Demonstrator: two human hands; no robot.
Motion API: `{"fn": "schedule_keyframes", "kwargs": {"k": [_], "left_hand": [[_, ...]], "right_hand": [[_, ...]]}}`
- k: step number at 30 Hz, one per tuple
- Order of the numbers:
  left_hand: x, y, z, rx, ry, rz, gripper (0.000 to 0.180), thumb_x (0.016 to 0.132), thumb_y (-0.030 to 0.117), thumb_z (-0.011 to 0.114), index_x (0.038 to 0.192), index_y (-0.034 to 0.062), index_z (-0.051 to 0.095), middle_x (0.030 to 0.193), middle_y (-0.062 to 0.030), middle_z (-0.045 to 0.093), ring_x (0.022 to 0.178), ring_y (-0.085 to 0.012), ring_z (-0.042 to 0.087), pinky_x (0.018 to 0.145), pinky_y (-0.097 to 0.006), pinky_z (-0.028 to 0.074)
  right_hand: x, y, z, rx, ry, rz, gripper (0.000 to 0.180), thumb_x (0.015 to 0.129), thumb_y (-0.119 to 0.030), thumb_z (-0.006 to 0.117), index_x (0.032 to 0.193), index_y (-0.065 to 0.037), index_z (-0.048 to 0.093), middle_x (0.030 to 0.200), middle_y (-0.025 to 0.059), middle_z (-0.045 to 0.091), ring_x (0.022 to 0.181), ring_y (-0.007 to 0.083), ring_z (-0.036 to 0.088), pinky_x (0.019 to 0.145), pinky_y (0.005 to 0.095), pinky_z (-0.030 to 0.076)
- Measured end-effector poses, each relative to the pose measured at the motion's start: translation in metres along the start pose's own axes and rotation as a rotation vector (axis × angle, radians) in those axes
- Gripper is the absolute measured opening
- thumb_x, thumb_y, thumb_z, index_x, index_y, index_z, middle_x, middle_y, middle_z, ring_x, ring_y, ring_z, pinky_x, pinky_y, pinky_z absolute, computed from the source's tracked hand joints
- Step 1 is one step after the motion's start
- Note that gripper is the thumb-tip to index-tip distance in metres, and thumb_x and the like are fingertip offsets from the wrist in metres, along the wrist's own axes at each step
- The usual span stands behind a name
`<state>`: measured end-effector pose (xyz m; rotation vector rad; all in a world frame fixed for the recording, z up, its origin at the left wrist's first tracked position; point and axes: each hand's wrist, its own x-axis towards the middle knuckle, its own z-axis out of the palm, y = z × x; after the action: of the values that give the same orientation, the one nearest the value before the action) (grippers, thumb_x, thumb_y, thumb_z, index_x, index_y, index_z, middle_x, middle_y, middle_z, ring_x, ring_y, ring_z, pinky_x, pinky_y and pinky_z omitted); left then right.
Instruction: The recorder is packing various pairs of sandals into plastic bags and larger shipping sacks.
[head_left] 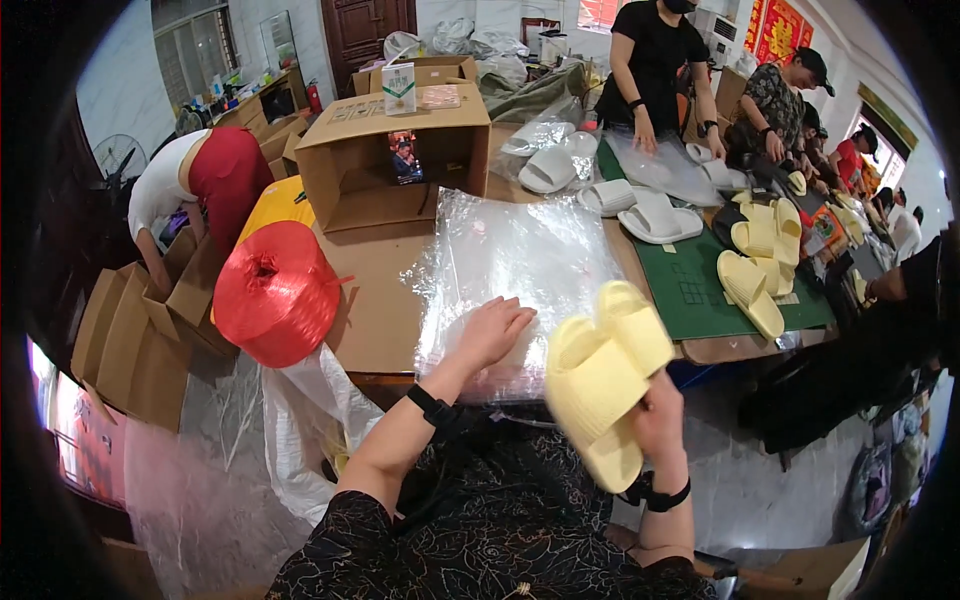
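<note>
My right hand (660,415) is closed round a pair of pale yellow slippers (605,385), held upright in front of my body with the soles together or nearly so. My left hand (495,332) lies on a stack of clear plastic bags (530,245), fingers stretched out over the shiny film. The stack rests at the table's near edge, and the slippers overlap its right corner.
Left of the bags sits a large roll of red plastic twine (278,295); behind stands an open cardboard box (395,160). To the right, a green mat (690,285) bears more yellow slippers (755,265) and white slippers (655,218). Co-workers stand along the table; another person bends over cartons (135,340).
</note>
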<state>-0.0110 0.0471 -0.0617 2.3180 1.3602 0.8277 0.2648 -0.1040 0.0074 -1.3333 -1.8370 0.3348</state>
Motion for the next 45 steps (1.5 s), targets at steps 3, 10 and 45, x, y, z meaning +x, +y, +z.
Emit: {"fn": "schedule_keyframes", "kwargs": {"k": [3,10,45], "left_hand": [[0.000,0.010,-0.004,-0.094,0.021,0.008,0.036,0.101,0.032,0.044,0.115,0.0123,0.070,0.120,-0.0178,0.065,0.117,-0.0354,0.057,0.103,-0.042,0.043],[-0.009,0.035,-0.021,-0.001,0.033,0.190,0.035,0.099,0.027,0.045,0.122,0.0126,0.067,0.136,-0.0181,0.056,0.125,-0.0405,0.051,0.107,-0.044,0.039],[-0.018,0.026,-0.069,-0.215,0.010,-0.258,0.049,0.095,0.040,0.056,0.126,0.0039,0.063,0.114,-0.0212,0.067,0.096,-0.0297,0.069,0.088,-0.038,0.052]], "right_hand": [[-0.007,-0.011,0.013,-0.055,-0.258,-0.084,0.025,0.080,-0.010,0.066,0.102,0.002,0.061,0.102,0.0187,0.062,0.091,0.0390,0.062,0.074,0.0421,0.053],[-0.007,0.002,0.043,-0.170,-0.198,-0.086,0.017,0.086,-0.015,0.064,0.088,0.000,0.057,0.088,0.0182,0.056,0.075,0.0401,0.059,0.066,0.0477,0.050],[0.044,-0.042,0.059,0.422,-0.577,-0.073,0.026,0.088,-0.007,0.064,0.112,0.003,0.063,0.101,0.0151,0.068,0.096,0.0237,0.064,0.084,0.0337,0.051]]}}
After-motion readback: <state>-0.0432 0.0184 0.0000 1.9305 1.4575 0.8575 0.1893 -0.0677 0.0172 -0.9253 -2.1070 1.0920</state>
